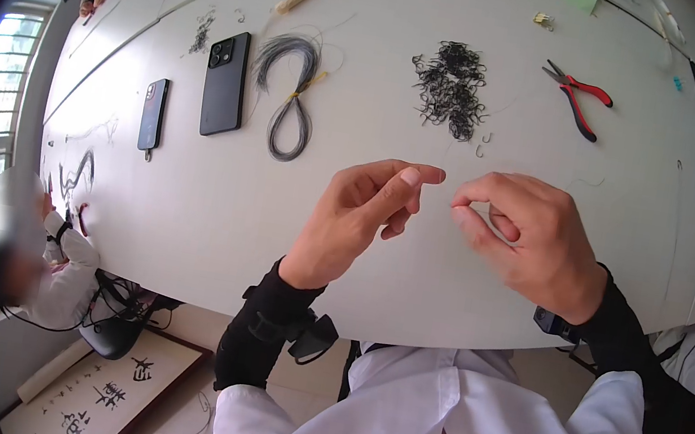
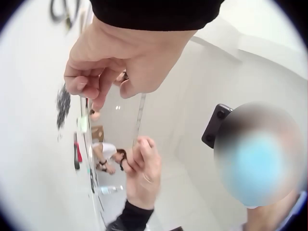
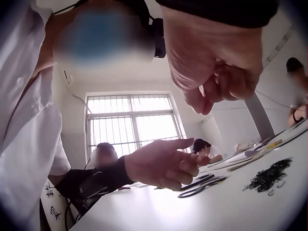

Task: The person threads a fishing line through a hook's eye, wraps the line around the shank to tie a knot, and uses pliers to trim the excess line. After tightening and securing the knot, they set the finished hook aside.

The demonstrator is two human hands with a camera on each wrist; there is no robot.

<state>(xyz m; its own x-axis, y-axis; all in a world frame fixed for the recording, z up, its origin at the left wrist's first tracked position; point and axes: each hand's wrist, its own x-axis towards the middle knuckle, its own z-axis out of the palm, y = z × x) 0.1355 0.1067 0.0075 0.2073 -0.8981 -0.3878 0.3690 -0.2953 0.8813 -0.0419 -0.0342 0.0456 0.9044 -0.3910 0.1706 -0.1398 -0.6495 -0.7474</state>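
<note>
In the head view the left hand [image 1: 352, 218] has its thumb against the side of its outstretched index finger. Facing it, the right hand [image 1: 539, 238] has a bent index finger and the thumb brought close at their tips. A small gap separates the two hands, both above the white table [image 1: 192, 220]. Whether either one pinches a fine thread or a hook cannot be made out. Beyond them lies a pile of small dark hooks [image 1: 451, 88], a few loose hooks [image 1: 481, 150] at its near edge. In the right wrist view the left hand [image 3: 161, 163] appears below the right hand [image 3: 211, 57].
Red-handled pliers [image 1: 586, 100] lie right of the pile. Leftward are a looped bundle of grey line [image 1: 292, 122], a large dark phone [image 1: 225, 84] and a smaller phone [image 1: 153, 115]. Other people sit around the table, including one at the left [image 1: 53, 270].
</note>
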